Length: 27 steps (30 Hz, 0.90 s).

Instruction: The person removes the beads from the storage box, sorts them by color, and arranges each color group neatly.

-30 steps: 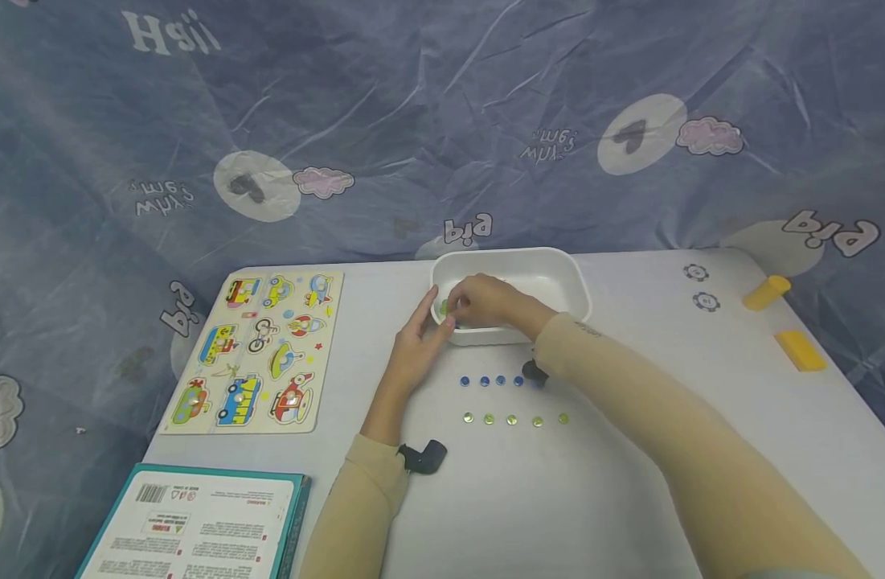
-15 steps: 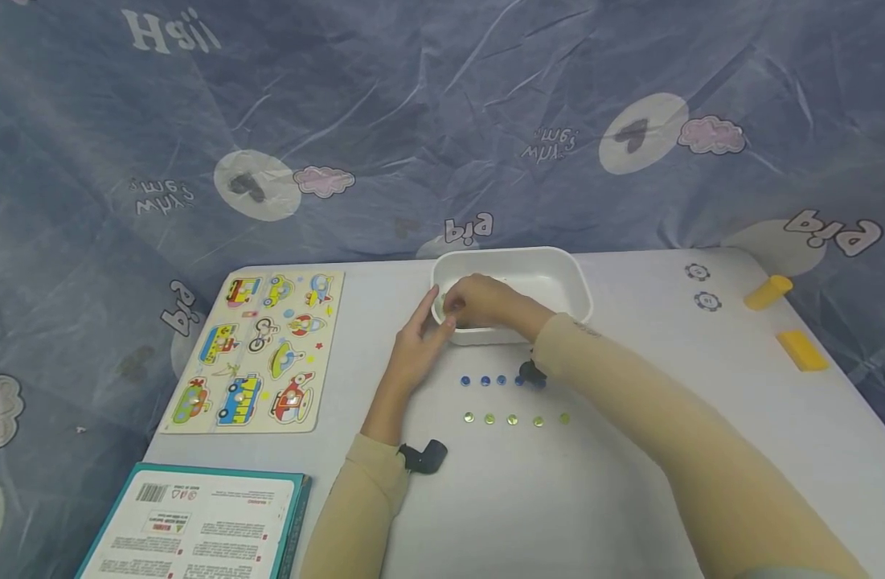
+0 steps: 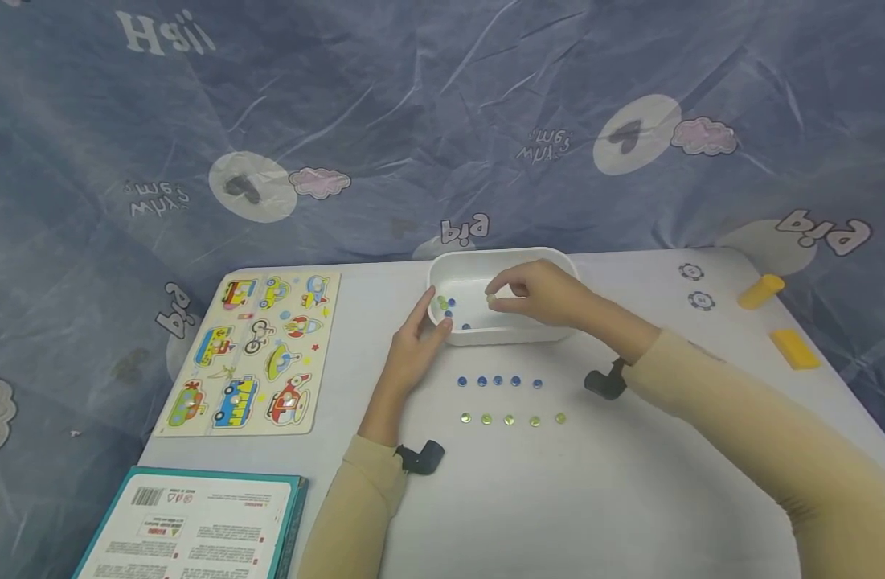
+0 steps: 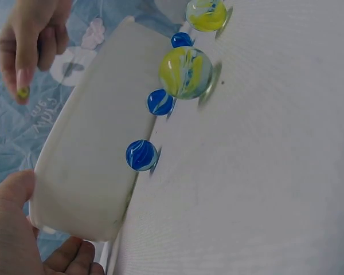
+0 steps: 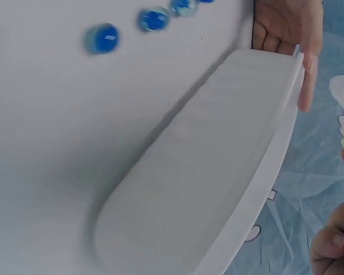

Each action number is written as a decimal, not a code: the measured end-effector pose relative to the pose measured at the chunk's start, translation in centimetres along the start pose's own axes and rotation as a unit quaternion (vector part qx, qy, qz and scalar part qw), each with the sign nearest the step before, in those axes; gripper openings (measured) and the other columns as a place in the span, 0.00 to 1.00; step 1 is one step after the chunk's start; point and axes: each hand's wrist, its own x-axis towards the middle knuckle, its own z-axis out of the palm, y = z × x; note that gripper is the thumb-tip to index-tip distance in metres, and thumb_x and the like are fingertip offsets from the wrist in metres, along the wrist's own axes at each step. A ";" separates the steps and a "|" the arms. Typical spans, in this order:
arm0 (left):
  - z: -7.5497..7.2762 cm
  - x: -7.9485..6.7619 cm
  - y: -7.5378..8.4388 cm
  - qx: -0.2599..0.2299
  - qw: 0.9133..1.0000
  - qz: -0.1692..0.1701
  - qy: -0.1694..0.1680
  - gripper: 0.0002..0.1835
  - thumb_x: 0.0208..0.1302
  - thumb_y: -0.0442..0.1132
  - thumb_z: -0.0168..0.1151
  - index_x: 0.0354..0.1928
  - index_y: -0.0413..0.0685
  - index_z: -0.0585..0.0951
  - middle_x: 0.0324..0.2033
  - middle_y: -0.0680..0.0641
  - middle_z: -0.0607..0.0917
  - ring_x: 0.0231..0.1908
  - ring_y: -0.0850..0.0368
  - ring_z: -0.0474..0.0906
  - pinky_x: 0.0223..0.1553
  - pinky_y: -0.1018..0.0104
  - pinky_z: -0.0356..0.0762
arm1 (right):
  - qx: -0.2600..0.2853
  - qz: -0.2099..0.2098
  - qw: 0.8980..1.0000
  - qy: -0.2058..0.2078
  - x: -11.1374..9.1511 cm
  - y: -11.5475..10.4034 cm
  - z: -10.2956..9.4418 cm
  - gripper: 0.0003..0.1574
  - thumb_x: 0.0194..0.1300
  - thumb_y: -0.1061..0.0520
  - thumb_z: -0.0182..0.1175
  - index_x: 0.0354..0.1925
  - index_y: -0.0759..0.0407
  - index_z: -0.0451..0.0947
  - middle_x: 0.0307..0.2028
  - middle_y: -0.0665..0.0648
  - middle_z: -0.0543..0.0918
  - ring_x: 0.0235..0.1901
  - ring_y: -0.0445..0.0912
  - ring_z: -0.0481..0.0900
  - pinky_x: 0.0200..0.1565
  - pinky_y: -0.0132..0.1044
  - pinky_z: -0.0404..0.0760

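Note:
Over the white plastic tray (image 3: 510, 335), my right hand (image 3: 546, 296) pinches a small yellow-green glass marble (image 4: 23, 92) between thumb and fingertips. My left hand (image 3: 413, 350) grips the tray's near left corner, thumb at the rim and the other fingers against the outside. Several blue marbles (image 3: 452, 302) and yellow-green marbles (image 3: 442, 303) lie at the left end inside the tray. On the table in front stands a row of several blue marbles (image 3: 497, 380). Closer to me runs a second row, of clear marbles with yellow-green swirls (image 3: 510, 420).
A wooden vehicle puzzle board (image 3: 250, 354) lies at the left, with a teal-edged box (image 3: 196, 523) nearer me. At the right are a yellow cylinder (image 3: 760, 292), a yellow block (image 3: 795, 349) and two printed gear-like marks (image 3: 701, 301). A patterned blue cloth (image 3: 413, 121) hangs behind.
My right hand has lifted from the tray's left end and moved right with a marble between its fingertips, uncovering the marbles there. The left hand has stayed at the corner.

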 end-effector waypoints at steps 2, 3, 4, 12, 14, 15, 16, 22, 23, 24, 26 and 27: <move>0.1 0.0 0.0 -0.003 1.000 0.000 0.000 0.33 0.63 0.62 0.55 0.67 0.88 0.53 0.71 0.64 0.57 0.71 0.56 0.56 0.71 0.50 0.56 | 0.008 0.019 1.000 0.006 -1.9 0.4 -0.5 0.15 0.60 0.42 0.64 0.45 0.41 0.83 0.16 0.50 0.66 0.20 0.43 0.60 0.23 0.34 0.65; 0.1 0.1 -0.1 -0.006 1.000 0.000 -0.002 0.32 0.63 0.61 0.55 0.66 0.89 0.54 0.71 0.64 0.57 0.72 0.56 0.55 0.71 0.51 0.56 | 0.017 0.028 0.999 0.006 -2.9 0.7 -0.7 0.15 0.60 0.42 0.64 0.45 0.42 0.83 0.15 0.49 0.64 0.19 0.43 0.59 0.22 0.34 0.65; 0.1 0.1 -0.1 -0.007 1.000 0.000 -0.002 0.32 0.63 0.61 0.55 0.66 0.89 0.54 0.71 0.63 0.57 0.72 0.56 0.55 0.71 0.51 0.56 | 0.023 0.041 0.999 0.007 -3.8 1.0 -0.8 0.15 0.59 0.42 0.64 0.45 0.41 0.83 0.15 0.48 0.63 0.18 0.42 0.59 0.21 0.33 0.64; 0.2 0.1 -0.1 -0.008 1.000 0.006 0.003 0.33 0.61 0.64 0.54 0.67 0.88 0.54 0.72 0.62 0.57 0.72 0.56 0.55 0.71 0.53 0.56 | 0.050 0.084 0.995 -0.009 -10.1 4.4 0.2 0.16 0.57 0.41 0.66 0.43 0.41 0.82 0.13 0.46 0.57 0.16 0.38 0.56 0.18 0.31 0.64; 0.2 0.0 -0.1 -0.008 1.000 0.006 0.002 0.33 0.60 0.66 0.54 0.66 0.89 0.53 0.71 0.63 0.57 0.72 0.57 0.55 0.71 0.53 0.56 | 0.058 0.093 0.994 -0.015 -11.3 5.1 0.7 0.15 0.57 0.43 0.66 0.43 0.42 0.83 0.13 0.45 0.56 0.16 0.38 0.55 0.18 0.31 0.64; 0.2 0.0 -0.1 -0.009 1.000 0.006 0.002 0.33 0.60 0.66 0.54 0.66 0.89 0.53 0.71 0.63 0.57 0.72 0.57 0.55 0.71 0.53 0.55 | 0.063 0.097 0.993 -0.019 -11.8 5.4 0.9 0.14 0.57 0.45 0.67 0.43 0.43 0.83 0.13 0.45 0.56 0.16 0.37 0.55 0.18 0.30 0.64; 0.2 -0.1 -0.1 -0.010 1.000 0.004 0.001 0.33 0.60 0.66 0.54 0.66 0.89 0.53 0.71 0.64 0.56 0.72 0.57 0.55 0.72 0.54 0.55 | 0.067 0.099 0.993 -0.023 -12.3 5.7 1.2 0.13 0.58 0.46 0.67 0.43 0.44 0.83 0.13 0.45 0.56 0.16 0.37 0.55 0.19 0.30 0.65; 0.1 -0.2 0.1 -0.012 1.000 0.004 -0.001 0.32 0.62 0.63 0.54 0.66 0.90 0.53 0.71 0.64 0.56 0.72 0.58 0.54 0.72 0.54 0.55 | 0.102 0.117 0.986 -0.055 -14.7 6.7 3.0 0.13 0.59 0.46 0.65 0.43 0.45 0.83 0.14 0.44 0.62 0.20 0.37 0.67 0.26 0.28 0.73; 0.1 -0.2 0.0 -0.012 1.000 0.006 -0.001 0.32 0.62 0.63 0.54 0.66 0.89 0.53 0.71 0.64 0.56 0.72 0.58 0.54 0.72 0.54 0.54 | 0.109 0.123 0.985 -0.060 -15.0 6.8 3.2 0.14 0.59 0.44 0.65 0.43 0.45 0.83 0.14 0.44 0.64 0.21 0.37 0.70 0.27 0.28 0.74; 0.1 -0.2 0.0 -0.012 1.000 0.007 -0.001 0.32 0.62 0.63 0.54 0.66 0.89 0.53 0.71 0.64 0.56 0.72 0.58 0.54 0.72 0.54 0.54 | 0.112 0.126 0.983 -0.065 -15.2 6.9 3.5 0.15 0.59 0.43 0.64 0.43 0.45 0.83 0.14 0.44 0.66 0.22 0.37 0.72 0.28 0.27 0.75; 0.1 -0.1 0.0 -0.013 1.000 0.009 -0.002 0.33 0.61 0.65 0.54 0.66 0.89 0.53 0.71 0.64 0.56 0.72 0.58 0.54 0.72 0.54 0.54 | 0.115 0.130 0.982 -0.070 -15.6 7.1 3.9 0.16 0.59 0.42 0.64 0.44 0.45 0.83 0.17 0.45 0.74 0.25 0.38 0.76 0.30 0.27 0.78; 0.1 -0.1 -0.1 -0.012 1.000 0.009 -0.002 0.33 0.61 0.65 0.54 0.66 0.88 0.53 0.71 0.64 0.56 0.72 0.58 0.54 0.72 0.55 0.54 | 0.113 0.135 0.982 -0.071 -15.8 7.2 4.1 0.16 0.59 0.41 0.63 0.44 0.45 0.82 0.19 0.45 0.77 0.25 0.38 0.77 0.29 0.28 0.78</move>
